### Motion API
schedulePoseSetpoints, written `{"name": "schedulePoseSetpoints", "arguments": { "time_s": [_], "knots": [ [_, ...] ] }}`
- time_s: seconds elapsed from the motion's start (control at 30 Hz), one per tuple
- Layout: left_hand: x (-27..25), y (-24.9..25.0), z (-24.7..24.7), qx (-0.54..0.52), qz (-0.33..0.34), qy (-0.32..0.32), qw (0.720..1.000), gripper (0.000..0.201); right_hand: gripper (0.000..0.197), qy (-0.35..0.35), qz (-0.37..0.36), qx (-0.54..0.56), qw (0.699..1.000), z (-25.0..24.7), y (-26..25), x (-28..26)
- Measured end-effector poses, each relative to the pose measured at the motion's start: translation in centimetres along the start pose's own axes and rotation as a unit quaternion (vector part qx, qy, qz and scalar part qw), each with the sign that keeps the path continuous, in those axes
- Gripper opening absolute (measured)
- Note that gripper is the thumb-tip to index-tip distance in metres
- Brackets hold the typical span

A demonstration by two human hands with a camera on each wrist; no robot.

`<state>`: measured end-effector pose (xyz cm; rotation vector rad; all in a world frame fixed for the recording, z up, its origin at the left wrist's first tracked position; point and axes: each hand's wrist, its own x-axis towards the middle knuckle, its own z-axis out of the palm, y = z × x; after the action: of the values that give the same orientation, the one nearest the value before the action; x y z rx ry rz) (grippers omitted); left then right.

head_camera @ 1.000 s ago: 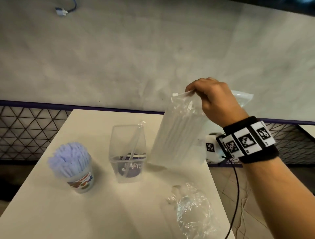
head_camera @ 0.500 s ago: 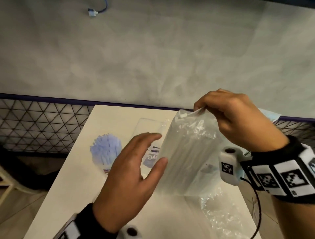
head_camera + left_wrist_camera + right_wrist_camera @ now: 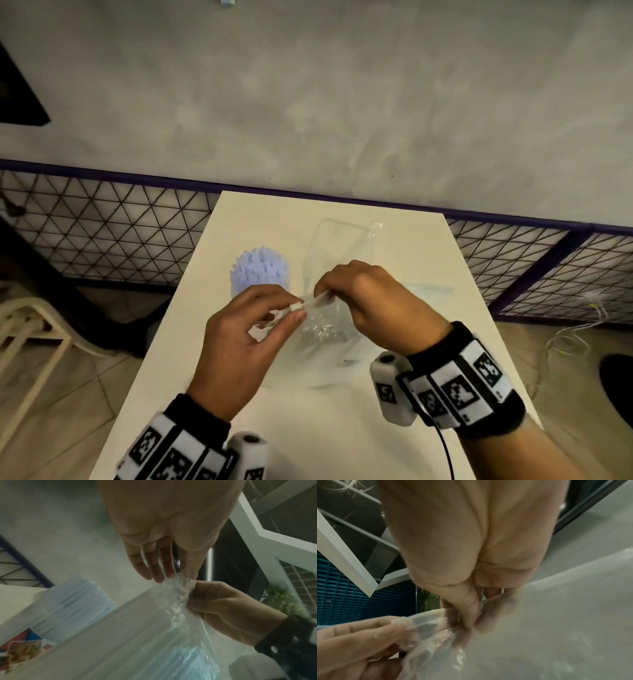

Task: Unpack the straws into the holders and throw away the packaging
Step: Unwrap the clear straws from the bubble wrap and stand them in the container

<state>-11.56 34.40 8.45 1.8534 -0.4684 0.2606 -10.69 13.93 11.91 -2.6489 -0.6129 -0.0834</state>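
A clear plastic bag of white straws (image 3: 322, 332) stands on the white table (image 3: 308, 428) between my hands. My left hand (image 3: 294, 310) pinches the left end of the bag's top seal. My right hand (image 3: 325, 296) pinches the same seal just to the right. In the left wrist view the bag (image 3: 137, 635) fills the lower half. In the right wrist view the seal strip (image 3: 426, 616) runs between both hands. Behind the bag stands a clear square holder (image 3: 339, 243) holding a wrapped straw. A round holder full of pale blue straws (image 3: 259, 274) stands to its left.
A flat clear plastic piece (image 3: 428, 291) lies on the table behind my right hand. A black wire-mesh fence with a purple rail (image 3: 102, 226) runs behind the table, below a grey wall. A white chair frame (image 3: 30, 329) stands at the left on the tiled floor.
My left hand came up from beside the bag and took hold of its top seal next to my right hand. The bag now sits lower and nearer to me.
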Motion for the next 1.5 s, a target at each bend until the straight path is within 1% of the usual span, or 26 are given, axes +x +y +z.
{"name": "schedulePoseSetpoints", "arguments": {
  "time_s": [0.07,0.13,0.2,0.3,0.4,0.5,0.53,0.6,0.67,0.7,0.83,0.93,1.03,1.13,1.27,1.33,1.4,1.43,1.5],
  "knots": [
    [-0.1,-0.6,-0.9,-0.007,-0.017,0.026,0.999,0.007,0.034,0.004,0.0,0.023,1.0,0.4,-0.7,0.5],
    [0.1,-1.2,-1.7,-0.008,-0.051,0.061,0.997,0.005,0.024,0.017,0.0,0.043,0.999,0.7,-1.6,0.8],
    [0.4,-1.7,-2.4,-0.019,-0.075,0.073,0.994,0.009,0.022,0.043,-0.016,0.055,0.997,1.0,-2.7,1.2],
    [0.5,-2.0,-3.2,-0.028,-0.072,0.047,0.996,0.009,0.022,0.082,-0.053,0.072,0.993,1.9,-4.2,2.2],
    [0.6,-2.3,-3.7,-0.022,-0.064,0.027,0.997,0.016,0.019,0.11,-0.053,0.092,0.988,2.7,-4.9,2.6],
    [0.8,-2.2,-4.0,-0.029,-0.071,0.017,0.997,0.005,0.013,0.123,-0.041,0.116,0.985,3.0,-5.2,2.6],
    [0.8,-2.1,-4.1,-0.033,-0.07,0.016,0.997,0.006,0.011,0.127,-0.043,0.118,0.984,3.1,-5.2,2.6],
    [0.9,-1.7,-4.2,-0.034,-0.062,0.007,0.997,0.011,0.01,0.139,-0.051,0.104,0.983,3.3,-5.1,2.6],
    [1.1,-1.5,-4.2,-0.028,-0.057,0.0,0.998,0.006,0.011,0.149,-0.052,0.076,0.985,3.3,-4.5,2.4],
    [1.1,-1.5,-4.2,-0.025,-0.059,0.003,0.998,0.003,0.012,0.154,-0.048,0.064,0.985,3.1,-3.9,2.2],
    [1.1,-2.4,-5.0,-0.011,-0.086,0.053,0.995,0.008,0.015,0.184,0.001,0.011,0.983,1.1,1.0,0.2],
    [0.9,-2.3,-5.1,0.006,-0.087,0.063,0.994,0.008,0.018,0.198,0.042,-0.012,0.979,-0.7,4.1,-1.7],
    [1.0,-1.8,-4.6,0.011,-0.085,0.07,0.994,0.003,0.018,0.201,0.051,-0.018,0.978,-1.5,5.7,-2.9],
    [1.0,-2.2,-4.7,0.031,-0.093,0.085,0.992,0.005,0.017,0.209,0.06,-0.032,0.976,-2.2,7.2,-3.8],
    [0.8,-2.6,-5.3,0.043,-0.11,0.098,0.988,0.007,0.009,0.219,0.083,-0.037,0.971,-3.3,8.5,-4.8],
    [0.9,-2.5,-5.2,0.052,-0.112,0.104,0.987,0.006,0.003,0.216,0.091,-0.032,0.972,-3.2,8.4,-4.9],
    [0.9,-2.4,-5.1,0.06,-0.117,0.112,0.985,0.004,0.006,0.219,0.094,-0.012,0.971,-2.9,8.1,-4.8],
    [0.9,-2.3,-4.9,0.065,-0.119,0.112,0.984,0.006,0.007,0.221,0.102,0.013,0.97,-2.7,7.8,-4.7],
    [0.7,-1.6,-4.5,0.07,-0.123,0.102,0.985,0.009,0.007,0.211,0.146,0.097,0.962,-2.6,7.2,-4.5]
  ]
}}
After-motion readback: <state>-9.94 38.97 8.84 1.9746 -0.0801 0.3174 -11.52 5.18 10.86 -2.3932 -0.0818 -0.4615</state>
